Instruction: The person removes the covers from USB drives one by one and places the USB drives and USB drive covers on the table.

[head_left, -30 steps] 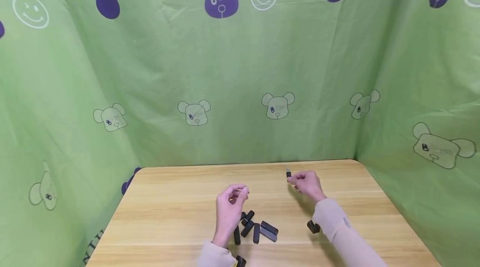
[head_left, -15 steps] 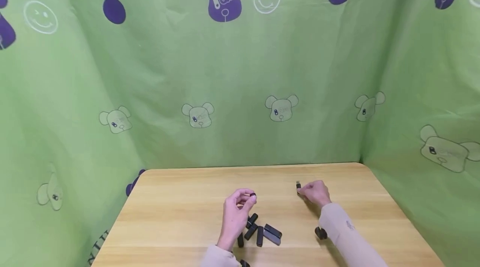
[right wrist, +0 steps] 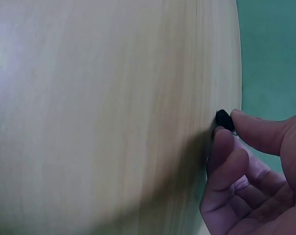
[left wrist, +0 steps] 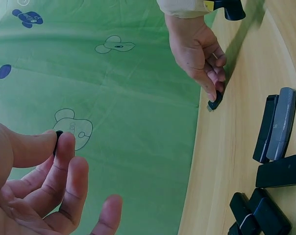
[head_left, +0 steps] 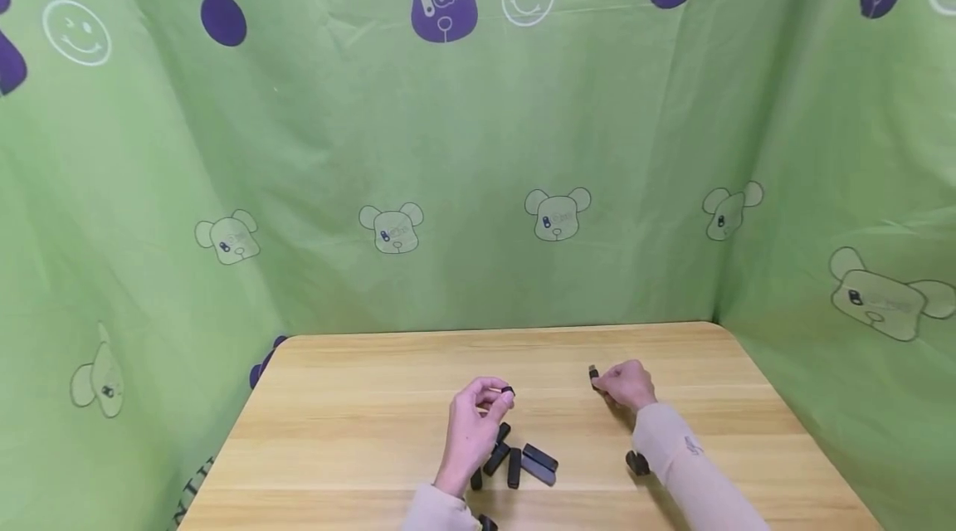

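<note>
Between thumb and index finger, my left hand [head_left: 469, 430] pinches a small black cap [head_left: 508, 391]; its other fingers spread loosely in the left wrist view. To the right, toward the table's far side, my right hand [head_left: 629, 384] pinches the dark body of a USB flash drive [head_left: 594, 378]. The drive's metal plug is bare and points away from the hand, as the left wrist view also shows. In the right wrist view, the drive [right wrist: 223, 120] shows only as a dark end at the thumb and fingertips, close over the wood.
Several black USB sticks [head_left: 514, 469] lie together on the wooden table [head_left: 343, 423], below and right of the left hand. A grey stick [head_left: 538, 472] lies against a black one there. Green printed cloth [head_left: 463, 124] hangs behind and at both sides.
The right hand has come a little nearer and to the right with the drive. The left hand has shifted slightly right, and the cap now shows at its fingertips. The head view tilted slightly.
</note>
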A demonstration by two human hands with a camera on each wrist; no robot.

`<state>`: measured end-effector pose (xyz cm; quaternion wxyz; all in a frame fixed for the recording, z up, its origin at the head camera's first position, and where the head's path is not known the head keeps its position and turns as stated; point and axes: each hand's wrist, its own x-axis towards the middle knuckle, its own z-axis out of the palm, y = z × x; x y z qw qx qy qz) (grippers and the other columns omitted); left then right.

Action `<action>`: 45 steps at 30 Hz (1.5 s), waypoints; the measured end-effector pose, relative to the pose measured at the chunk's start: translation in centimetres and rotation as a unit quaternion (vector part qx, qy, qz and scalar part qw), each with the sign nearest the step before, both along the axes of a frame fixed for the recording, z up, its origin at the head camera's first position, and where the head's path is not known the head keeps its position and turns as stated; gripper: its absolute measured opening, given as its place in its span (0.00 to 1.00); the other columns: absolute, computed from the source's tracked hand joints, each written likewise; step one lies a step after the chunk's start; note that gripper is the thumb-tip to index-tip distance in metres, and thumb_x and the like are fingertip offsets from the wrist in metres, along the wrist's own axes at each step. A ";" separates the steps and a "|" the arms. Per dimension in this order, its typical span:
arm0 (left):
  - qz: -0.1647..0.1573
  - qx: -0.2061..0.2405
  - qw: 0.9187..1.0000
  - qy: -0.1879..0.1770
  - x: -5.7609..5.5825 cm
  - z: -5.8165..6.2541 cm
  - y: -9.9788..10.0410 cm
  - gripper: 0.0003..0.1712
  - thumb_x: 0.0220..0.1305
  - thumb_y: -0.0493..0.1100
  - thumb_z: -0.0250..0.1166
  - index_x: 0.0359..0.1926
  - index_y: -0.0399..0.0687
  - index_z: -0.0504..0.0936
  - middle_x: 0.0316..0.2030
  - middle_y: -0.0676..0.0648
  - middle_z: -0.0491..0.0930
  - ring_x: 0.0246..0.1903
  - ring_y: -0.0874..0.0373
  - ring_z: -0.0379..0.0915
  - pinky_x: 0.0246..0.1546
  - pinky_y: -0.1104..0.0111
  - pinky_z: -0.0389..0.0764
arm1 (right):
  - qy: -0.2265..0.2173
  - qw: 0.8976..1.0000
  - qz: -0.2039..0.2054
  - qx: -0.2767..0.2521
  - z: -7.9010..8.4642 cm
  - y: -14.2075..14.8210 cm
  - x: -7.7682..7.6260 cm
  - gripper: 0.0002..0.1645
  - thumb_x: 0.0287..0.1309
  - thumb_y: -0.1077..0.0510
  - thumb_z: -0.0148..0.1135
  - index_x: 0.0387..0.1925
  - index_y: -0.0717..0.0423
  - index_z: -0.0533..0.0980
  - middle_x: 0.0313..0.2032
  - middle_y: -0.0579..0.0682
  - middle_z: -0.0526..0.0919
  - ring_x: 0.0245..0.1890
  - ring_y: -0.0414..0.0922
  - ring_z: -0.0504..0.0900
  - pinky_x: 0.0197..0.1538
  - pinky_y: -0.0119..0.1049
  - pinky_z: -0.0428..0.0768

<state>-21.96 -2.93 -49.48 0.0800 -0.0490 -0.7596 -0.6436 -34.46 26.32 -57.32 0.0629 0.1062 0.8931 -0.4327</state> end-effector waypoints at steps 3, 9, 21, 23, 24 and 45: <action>-0.002 0.007 1.000 -0.001 0.1 0.0 0.0 0.09 0.67 0.40 0.67 0.45 0.41 0.83 0.34 0.40 0.89 0.31 0.65 0.78 0.37 0.76 0.77 | 0.008 1.000 -0.001 0.007 -0.1 0.0 0.1 0.12 0.57 0.55 0.70 0.31 0.63 0.85 0.19 0.50 0.84 0.18 0.40 0.75 0.24 0.31 0.73; 0.004 0.015 1.000 -0.003 0.1 -0.2 0.0 0.09 0.69 0.40 0.65 0.46 0.40 0.82 0.35 0.39 0.89 0.32 0.65 0.75 0.34 0.76 0.75 | 0.011 1.000 -0.007 0.005 -0.2 0.1 0.4 0.13 0.56 0.55 0.72 0.32 0.64 0.85 0.19 0.50 0.84 0.18 0.39 0.74 0.25 0.32 0.74; 0.026 0.000 1.000 0.004 0.0 -0.1 0.1 0.08 0.69 0.45 0.66 0.43 0.46 0.85 0.40 0.45 0.86 0.40 0.61 0.77 0.38 0.74 0.76 | 0.007 1.000 -0.008 -0.006 0.2 -0.1 0.5 0.13 0.60 0.57 0.67 0.37 0.66 0.84 0.23 0.53 0.84 0.22 0.42 0.76 0.28 0.33 0.77; 0.030 -0.001 1.000 0.006 0.1 -0.1 0.2 0.08 0.68 0.45 0.67 0.43 0.46 0.85 0.40 0.45 0.86 0.39 0.61 0.77 0.38 0.75 0.77 | 0.008 1.000 -0.008 -0.011 0.2 -0.1 0.5 0.13 0.60 0.58 0.67 0.38 0.66 0.84 0.23 0.53 0.84 0.22 0.42 0.77 0.27 0.33 0.77; 0.031 -0.002 1.000 0.007 0.1 -0.1 0.2 0.09 0.68 0.44 0.67 0.43 0.45 0.86 0.40 0.45 0.87 0.39 0.62 0.77 0.38 0.75 0.77 | 0.010 1.000 -0.006 -0.013 0.1 -0.1 0.5 0.13 0.60 0.58 0.67 0.38 0.67 0.83 0.23 0.53 0.85 0.22 0.42 0.77 0.27 0.32 0.77; -0.015 -0.047 0.999 0.012 -1.3 -0.6 1.4 0.07 0.69 0.42 0.66 0.44 0.44 0.85 0.39 0.46 0.87 0.36 0.61 0.74 0.33 0.76 0.76 | 0.007 0.999 -0.014 -0.040 0.0 0.8 0.7 0.18 0.69 0.52 0.59 0.39 0.66 0.81 0.25 0.53 0.84 0.25 0.43 0.78 0.28 0.33 0.79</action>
